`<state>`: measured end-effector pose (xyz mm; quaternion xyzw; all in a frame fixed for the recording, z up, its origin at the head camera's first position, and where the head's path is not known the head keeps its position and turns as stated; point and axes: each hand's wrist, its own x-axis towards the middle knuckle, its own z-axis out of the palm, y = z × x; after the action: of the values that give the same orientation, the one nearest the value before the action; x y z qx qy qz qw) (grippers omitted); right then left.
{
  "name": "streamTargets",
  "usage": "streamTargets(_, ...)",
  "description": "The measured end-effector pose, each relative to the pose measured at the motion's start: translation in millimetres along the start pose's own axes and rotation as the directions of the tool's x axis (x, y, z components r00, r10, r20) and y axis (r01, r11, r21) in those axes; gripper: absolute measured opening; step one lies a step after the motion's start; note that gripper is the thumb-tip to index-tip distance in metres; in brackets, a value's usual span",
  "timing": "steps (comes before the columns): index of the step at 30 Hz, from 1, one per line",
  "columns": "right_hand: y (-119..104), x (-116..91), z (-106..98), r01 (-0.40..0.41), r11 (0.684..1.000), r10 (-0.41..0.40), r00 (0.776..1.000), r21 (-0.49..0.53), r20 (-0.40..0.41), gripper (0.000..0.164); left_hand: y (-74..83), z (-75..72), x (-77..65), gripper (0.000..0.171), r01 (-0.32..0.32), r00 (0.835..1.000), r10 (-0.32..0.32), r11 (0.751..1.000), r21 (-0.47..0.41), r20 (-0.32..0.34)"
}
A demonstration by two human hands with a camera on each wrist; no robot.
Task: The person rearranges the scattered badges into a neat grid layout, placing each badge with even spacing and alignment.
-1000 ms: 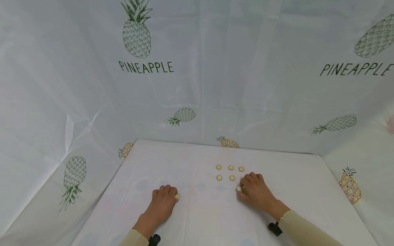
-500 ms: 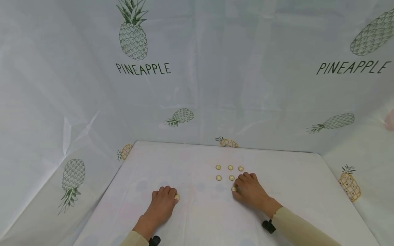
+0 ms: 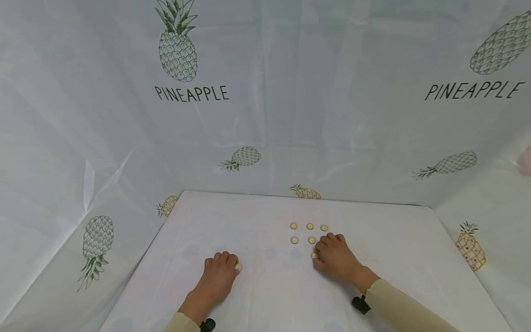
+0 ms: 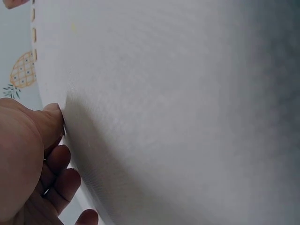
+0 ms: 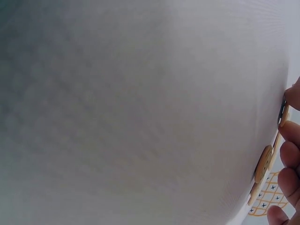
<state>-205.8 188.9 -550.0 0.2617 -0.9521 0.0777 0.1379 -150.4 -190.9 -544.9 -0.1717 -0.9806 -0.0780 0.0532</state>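
Observation:
My left hand (image 3: 219, 274) rests low on the left side of the white table, thumb and fingertip pinching a small round pale-yellow disc (image 3: 238, 267). In the left wrist view the left thumb (image 4: 54, 115) meets the tabletop, and the disc is hidden there. Right of the middle, my right hand (image 3: 337, 258) pinches a second disc (image 3: 314, 255) down at the table surface. The right wrist view shows that pinched disc (image 5: 284, 112) edge-on between thumb and finger. Another disc (image 5: 264, 164), with dark marks on its face, lies beside the curled fingers.
Just beyond the right hand, several like discs lie in two rows, one in the back row (image 3: 309, 226) and one in the front row (image 3: 311, 240). White pineapple-print sheeting (image 3: 332, 115) hangs around the table's (image 3: 199, 216) back and sides.
My right hand has slid slightly left with its disc, then nearly stopped. A front-row disc by its fingers has gone behind the hand. The left hand has stayed in place.

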Motion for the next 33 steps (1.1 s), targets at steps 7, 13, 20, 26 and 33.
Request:
streamTargets(7,-1.0,0.1,0.7,-0.004,1.0,0.004,1.0,0.005,0.007,0.021,0.8,-2.8,-0.1,0.024,-0.003,1.0,0.003,1.0,-0.002,0.004)
streamTargets(13,-1.8,1.2,0.8,-0.022,1.0,0.021,0.999,0.012,0.034,0.018,0.6,-2.6,0.4,0.023,-0.003,1.0,0.003,1.0,0.001,0.002)
streamTargets(20,-2.8,0.6,-1.1,-0.041,0.999,0.041,0.998,0.008,0.043,0.016,-0.7,-1.2,1.2,0.022,0.003,1.0,-0.003,1.0,0.004,-0.001)
streamTargets(26,-3.1,-0.4,-2.0,-0.041,0.999,0.041,0.999,0.006,0.028,0.017,-3.2,3.1,2.0,0.022,-0.015,1.0,0.016,0.999,0.045,-0.022)
streamTargets(33,-2.1,0.3,0.3,-0.044,0.999,0.044,0.998,0.0,0.049,0.014,-3.4,3.9,1.7,0.022,-0.029,0.999,0.031,0.997,0.066,-0.029)
